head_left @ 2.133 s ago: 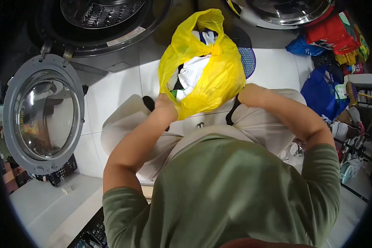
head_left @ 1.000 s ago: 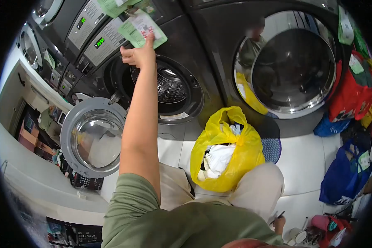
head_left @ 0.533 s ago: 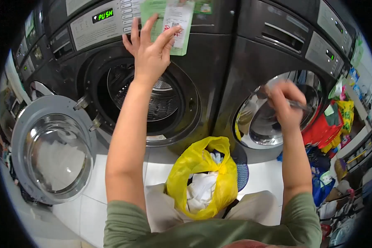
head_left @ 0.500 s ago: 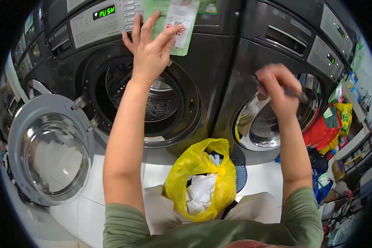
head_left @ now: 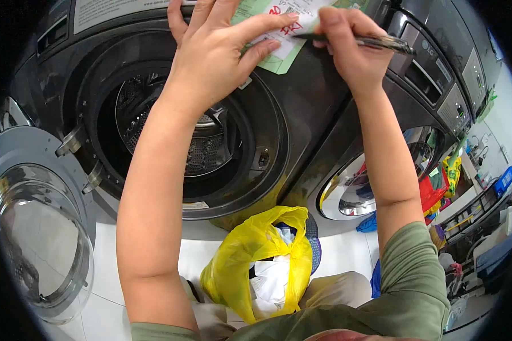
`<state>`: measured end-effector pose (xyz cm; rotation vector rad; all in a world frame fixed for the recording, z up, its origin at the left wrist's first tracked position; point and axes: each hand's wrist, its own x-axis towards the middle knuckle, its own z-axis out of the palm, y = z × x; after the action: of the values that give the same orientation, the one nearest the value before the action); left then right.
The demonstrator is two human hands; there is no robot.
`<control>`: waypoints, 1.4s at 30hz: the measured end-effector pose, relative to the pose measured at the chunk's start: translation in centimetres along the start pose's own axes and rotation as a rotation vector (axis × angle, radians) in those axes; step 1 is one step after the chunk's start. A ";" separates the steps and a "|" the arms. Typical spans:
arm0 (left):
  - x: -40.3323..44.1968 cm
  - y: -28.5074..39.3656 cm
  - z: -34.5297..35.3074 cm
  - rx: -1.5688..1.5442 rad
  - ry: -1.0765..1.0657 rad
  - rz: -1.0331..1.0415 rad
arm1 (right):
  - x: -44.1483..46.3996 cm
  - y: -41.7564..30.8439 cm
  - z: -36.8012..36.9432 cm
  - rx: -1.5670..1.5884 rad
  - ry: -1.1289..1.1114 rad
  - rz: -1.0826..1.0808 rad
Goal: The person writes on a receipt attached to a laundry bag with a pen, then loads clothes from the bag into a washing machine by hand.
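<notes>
My left hand point(head_left: 213, 54) lies with spread fingers against the green and white slip point(head_left: 284, 54) on the front of the dark washing machine. Its thumb and index finger rest on the paper. A dark pen point(head_left: 384, 43) is gripped in my right hand point(head_left: 352, 48), its tip at the red handwriting on the slip. Below both arms, a yellow plastic bag point(head_left: 227, 270) holding white cloth point(head_left: 270, 281) stands on the floor between the knees. The drum point(head_left: 205, 150) behind my left forearm is uncovered, and its round door point(head_left: 45, 238) hangs open at the left.
Another dark machine point(head_left: 432, 74) with a round glass door stands to the right. Red point(head_left: 429, 193) and blue bags lie beyond it, near a cluttered rack. A purple-edged slipper shows behind the yellow bag on the white tiled floor point(head_left: 105, 267).
My right hand has come from the right machine's front to the slip, bringing the pen tip to the paper. My left hand stays at the slip. The view has moved closer to the machine.
</notes>
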<state>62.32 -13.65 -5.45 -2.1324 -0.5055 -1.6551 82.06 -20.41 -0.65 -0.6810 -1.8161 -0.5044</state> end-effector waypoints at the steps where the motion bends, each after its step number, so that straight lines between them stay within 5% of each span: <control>1: -0.1 0.0 0.0 -0.009 -0.004 0.000 | 0.2 -0.6 -0.1 0.033 -0.014 -0.011; 6: -0.2 -0.7 0.7 0.015 0.032 0.049 | 0.9 1.0 -1.5 0.049 -0.167 -0.260; 11: 0.0 0.1 -0.1 0.002 -0.028 0.001 | 1.6 -2.3 -0.1 -0.251 -0.072 -0.097; 14: 0.1 0.1 -0.3 -0.001 -0.047 -0.011 | 1.8 -0.2 0.5 -0.153 0.020 -0.373; 33: -0.1 -0.2 0.5 0.042 -0.031 0.017 | 1.8 0.0 0.4 -0.184 0.055 -0.328; 36: -0.1 -0.3 0.5 0.039 -0.030 0.021 | 1.4 0.3 0.5 0.040 0.101 -0.219; 42: 0.1 0.4 -0.3 0.009 -0.094 -0.026 | 1.7 0.0 0.1 -0.164 0.041 -0.291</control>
<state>62.28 -14.15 -5.27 -2.2143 -0.5692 -1.5689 81.56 -19.96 0.89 -0.5126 -1.8589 -0.8614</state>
